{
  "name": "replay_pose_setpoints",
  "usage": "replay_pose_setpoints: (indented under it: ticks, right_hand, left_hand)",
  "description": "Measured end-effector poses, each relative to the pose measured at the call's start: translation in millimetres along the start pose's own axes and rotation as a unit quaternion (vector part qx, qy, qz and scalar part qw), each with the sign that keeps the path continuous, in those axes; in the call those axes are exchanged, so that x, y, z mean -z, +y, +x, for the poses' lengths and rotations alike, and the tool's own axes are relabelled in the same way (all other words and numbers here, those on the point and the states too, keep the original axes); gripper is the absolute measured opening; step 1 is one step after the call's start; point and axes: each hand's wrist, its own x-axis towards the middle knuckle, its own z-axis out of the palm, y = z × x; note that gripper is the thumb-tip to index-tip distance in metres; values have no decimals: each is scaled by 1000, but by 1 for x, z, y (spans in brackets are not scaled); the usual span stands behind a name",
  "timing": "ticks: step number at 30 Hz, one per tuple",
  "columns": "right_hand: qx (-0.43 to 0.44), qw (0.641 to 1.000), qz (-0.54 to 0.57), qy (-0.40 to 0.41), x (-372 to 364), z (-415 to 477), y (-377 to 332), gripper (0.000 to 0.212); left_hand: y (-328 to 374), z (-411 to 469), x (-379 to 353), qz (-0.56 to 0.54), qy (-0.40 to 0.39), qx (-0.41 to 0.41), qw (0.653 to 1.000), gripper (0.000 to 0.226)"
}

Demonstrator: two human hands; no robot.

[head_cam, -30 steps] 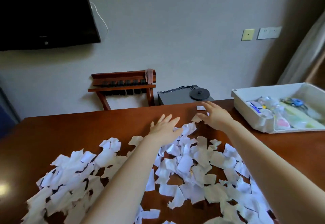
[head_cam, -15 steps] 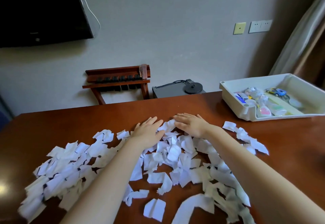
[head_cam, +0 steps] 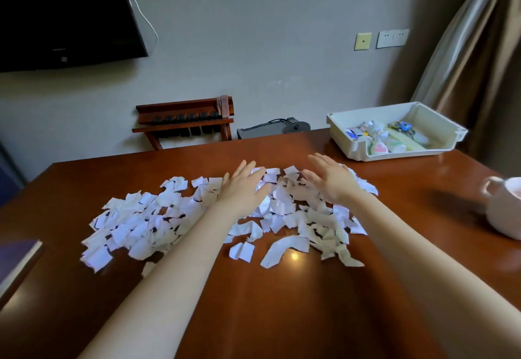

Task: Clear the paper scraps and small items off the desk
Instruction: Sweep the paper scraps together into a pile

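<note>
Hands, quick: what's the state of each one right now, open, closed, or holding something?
Left hand: open, fingers straight, over the paper scraps, holding nothing.
Right hand: open, fingers spread, holding nothing.

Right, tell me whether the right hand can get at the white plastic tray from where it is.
Probably yes. The right hand lies open over the white paper scraps, and only brown wooden desk surface separates it from the white plastic tray.

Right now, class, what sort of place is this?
Probably a hotel room: a wall-mounted TV, a wooden luggage rack against the wall, a long curtain beside the desk.
</note>
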Motion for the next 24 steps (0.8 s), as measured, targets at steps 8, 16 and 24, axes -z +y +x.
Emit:
replay_pose_setpoints:
  ticks: [8, 16, 24]
  right_hand:
    - [-68, 998, -3, -16, 14, -15, 60, 61]
    - [3, 997, -17, -81, -9, -7, 38, 60]
    - [41, 996, 15, -75, -9, -22, 0, 61]
  left_hand:
    - [34, 9, -32, 33, -44, -18, 998, 56]
    - [26, 4, -41, 72, -57, 8, 996, 57]
    - [10, -33, -29, 32, 12, 30, 999, 55]
